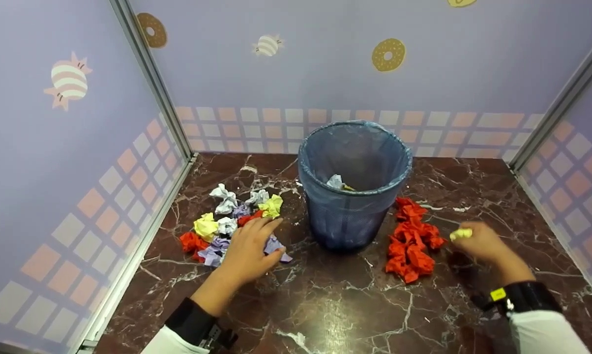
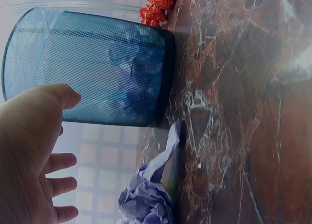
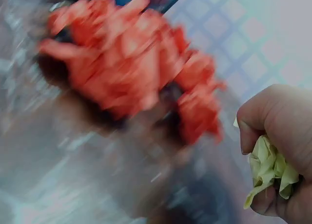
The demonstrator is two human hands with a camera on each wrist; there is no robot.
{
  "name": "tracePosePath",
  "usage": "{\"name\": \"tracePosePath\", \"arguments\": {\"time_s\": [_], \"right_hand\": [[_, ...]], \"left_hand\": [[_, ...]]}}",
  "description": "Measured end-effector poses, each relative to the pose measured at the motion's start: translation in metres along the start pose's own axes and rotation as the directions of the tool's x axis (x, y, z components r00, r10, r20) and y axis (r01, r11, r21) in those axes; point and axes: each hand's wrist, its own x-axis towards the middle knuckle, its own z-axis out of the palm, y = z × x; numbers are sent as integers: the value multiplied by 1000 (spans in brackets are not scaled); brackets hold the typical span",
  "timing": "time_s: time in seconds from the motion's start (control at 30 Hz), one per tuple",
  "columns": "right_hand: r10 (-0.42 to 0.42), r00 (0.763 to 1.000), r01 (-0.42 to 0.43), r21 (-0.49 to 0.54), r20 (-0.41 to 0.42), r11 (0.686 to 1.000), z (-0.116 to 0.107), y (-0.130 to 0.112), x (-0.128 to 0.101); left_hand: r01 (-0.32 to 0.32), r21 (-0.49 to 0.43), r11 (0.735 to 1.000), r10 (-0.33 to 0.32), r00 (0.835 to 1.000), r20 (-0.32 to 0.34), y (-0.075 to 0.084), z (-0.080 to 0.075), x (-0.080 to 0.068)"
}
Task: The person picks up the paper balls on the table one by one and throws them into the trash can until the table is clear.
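Note:
My right hand [image 1: 483, 242] grips a crumpled yellow paper ball [image 3: 269, 166], to the right of a cluster of crumpled red paper [image 1: 411, 241]. Over the near edge of a mixed pile of paper balls, my left hand [image 1: 249, 250] is held with its fingers extended and nothing in its grasp. That pile has white [image 1: 224, 199], yellow [image 1: 206, 226], red [image 1: 192, 243] and purple [image 2: 146, 202] balls, some hidden under the hand. Between the two groups stands a blue mesh wastebasket [image 1: 347, 211] with a clear liner; crumpled paper [image 1: 335, 182] shows inside it.
The dark red marbled tabletop [image 1: 345, 305] carries everything. Purple patterned panels enclose it: a left wall [image 1: 79, 162], a back wall [image 1: 325, 59] and a right wall [image 1: 581, 162]. The basket rises well above the paper on either side.

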Motion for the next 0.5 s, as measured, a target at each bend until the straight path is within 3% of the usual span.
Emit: {"name": "tracePosePath", "arguments": {"time_s": [0.2,0.33,0.5], "right_hand": [[1,998,-7,103,56,995,-45,-51,15],[-35,999,34,134,2,990,-68,-85,28],[-71,996,75,80,-51,994,-88,-132,42]], "left_hand": [[22,-9,1000,-22,999,-38,-12,-3,-3],[60,-28,998,-61,997,-49,-21,-7,-5],[86,-59,995,-90,993,-72,-33,-13,-11]]}}
